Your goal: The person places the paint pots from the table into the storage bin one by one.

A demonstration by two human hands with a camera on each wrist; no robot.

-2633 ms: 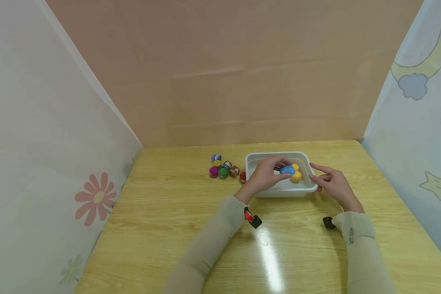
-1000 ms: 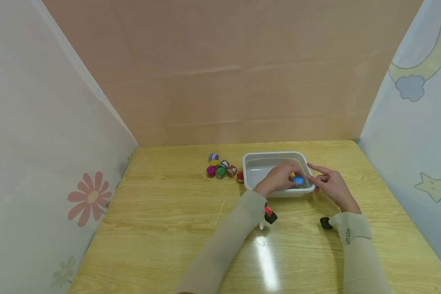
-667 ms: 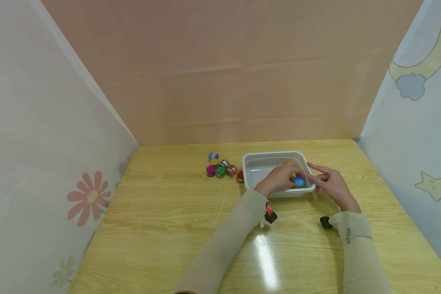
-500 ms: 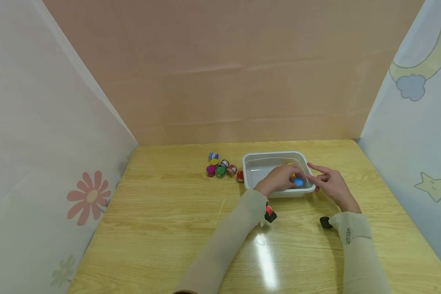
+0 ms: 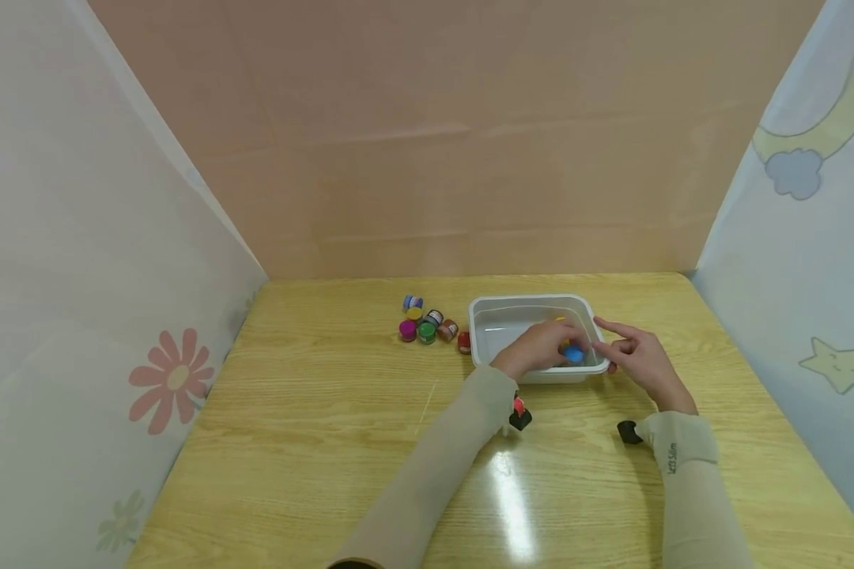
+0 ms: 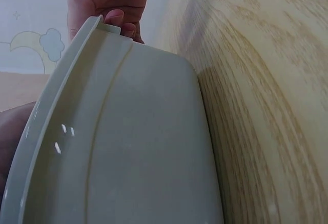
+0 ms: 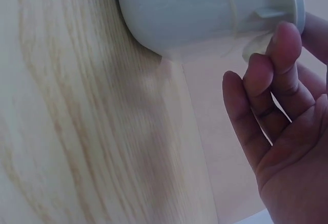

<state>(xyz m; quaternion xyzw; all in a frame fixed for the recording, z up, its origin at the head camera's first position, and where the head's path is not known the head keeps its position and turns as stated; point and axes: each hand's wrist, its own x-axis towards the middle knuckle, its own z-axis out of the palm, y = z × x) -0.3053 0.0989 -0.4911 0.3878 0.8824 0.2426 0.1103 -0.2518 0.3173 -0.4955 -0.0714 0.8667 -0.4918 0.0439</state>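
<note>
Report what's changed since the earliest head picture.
The left hand has moved right and down into the white tray, lowering the blue jar; no release is visible. The right hand stays at the tray's right end; the jars outside stay put.

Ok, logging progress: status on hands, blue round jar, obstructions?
Left hand pinching blue jar inside white rectangular plastic tray. Right hand gripping tray's end. Something yellow, partly hidden, beside jar.

Wood tbl (image 5: pixel 292 435): white tub (image 5: pixel 551 378), col'd jars (image 5: pixel 426 333).
</note>
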